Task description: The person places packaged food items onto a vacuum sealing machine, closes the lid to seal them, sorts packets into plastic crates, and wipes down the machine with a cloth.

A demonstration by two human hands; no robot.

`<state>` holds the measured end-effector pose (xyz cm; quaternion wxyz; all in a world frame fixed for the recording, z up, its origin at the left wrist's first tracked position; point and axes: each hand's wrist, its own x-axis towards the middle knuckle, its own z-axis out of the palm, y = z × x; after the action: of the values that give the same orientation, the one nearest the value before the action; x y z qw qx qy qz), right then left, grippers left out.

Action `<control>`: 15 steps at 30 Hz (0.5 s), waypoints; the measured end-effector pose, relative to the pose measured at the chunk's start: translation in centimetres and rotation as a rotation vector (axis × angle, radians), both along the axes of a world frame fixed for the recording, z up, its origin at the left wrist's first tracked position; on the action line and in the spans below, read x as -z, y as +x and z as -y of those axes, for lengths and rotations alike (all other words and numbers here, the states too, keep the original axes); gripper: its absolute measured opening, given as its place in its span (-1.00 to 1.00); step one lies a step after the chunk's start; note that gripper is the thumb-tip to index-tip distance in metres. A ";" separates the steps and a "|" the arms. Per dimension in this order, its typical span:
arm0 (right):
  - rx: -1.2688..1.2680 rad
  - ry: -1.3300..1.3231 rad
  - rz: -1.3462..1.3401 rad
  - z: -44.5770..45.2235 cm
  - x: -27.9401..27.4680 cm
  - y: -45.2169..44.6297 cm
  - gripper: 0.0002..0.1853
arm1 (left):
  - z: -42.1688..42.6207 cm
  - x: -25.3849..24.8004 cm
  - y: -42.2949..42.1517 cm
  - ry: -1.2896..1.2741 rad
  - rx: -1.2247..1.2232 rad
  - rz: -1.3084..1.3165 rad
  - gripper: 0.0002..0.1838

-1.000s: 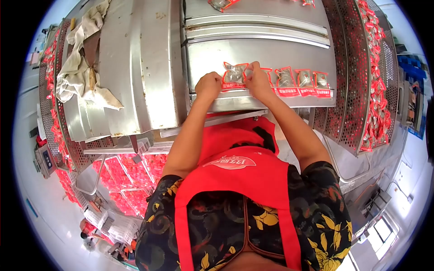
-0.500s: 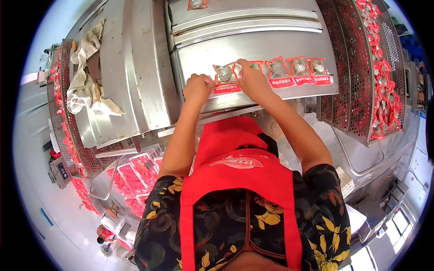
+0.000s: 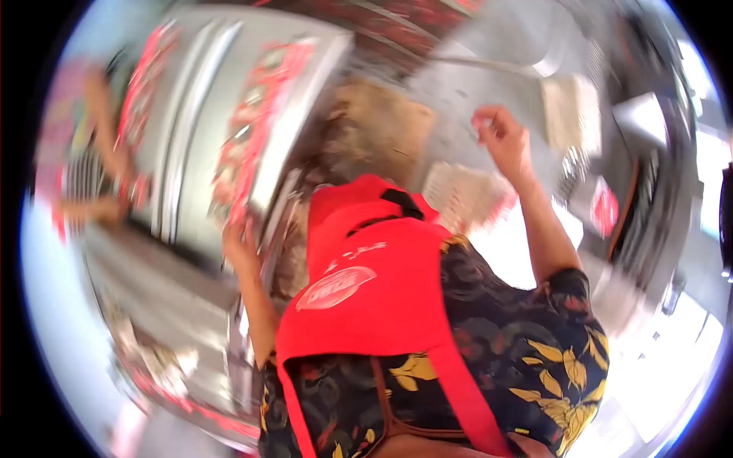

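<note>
Beside left fingers (image 3: 238,232), red packets (image 3: 250,130).

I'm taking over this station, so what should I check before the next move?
1. Left hand by the packet row: ok, at its near end.
2. Packets lined up along the bench edge: ok, roughly in a row.
3. Right hand away from the packets: ok, raised to the side.
4. Right hand empty: cannot tell, blurred.
5. Co-worker's hands clear of this row: ok, beyond the metal bars.

L hand (image 3: 240,240) fwd-left, fingers (image 3: 242,224) blurred; R arm (image 3: 544,229) out fwd-right, R hand (image 3: 510,145) w/ fingers half curled.
</note>
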<state>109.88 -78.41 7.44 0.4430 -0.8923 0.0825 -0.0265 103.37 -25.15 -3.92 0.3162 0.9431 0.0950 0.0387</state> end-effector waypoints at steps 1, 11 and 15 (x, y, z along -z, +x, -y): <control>0.200 -0.014 0.046 3.2 -1.9 -2.4 -0.84 | 0.4 0.5 -0.9 0.123 0.156 0.042 -0.84; 1.452 0.249 0.053 25.3 11.6 -37.9 -0.82 | 15.4 0.9 -3.8 -0.236 0.530 -0.343 -0.83; 1.394 0.592 -0.419 21.9 21.1 -42.0 -0.77 | 14.9 1.2 -3.0 -0.287 0.482 -0.408 -0.82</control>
<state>67.92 -100.36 -13.65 0.5187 -0.4661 0.7088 -0.1065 100.37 -40.04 -5.16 0.4201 0.8727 -0.0648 -0.2402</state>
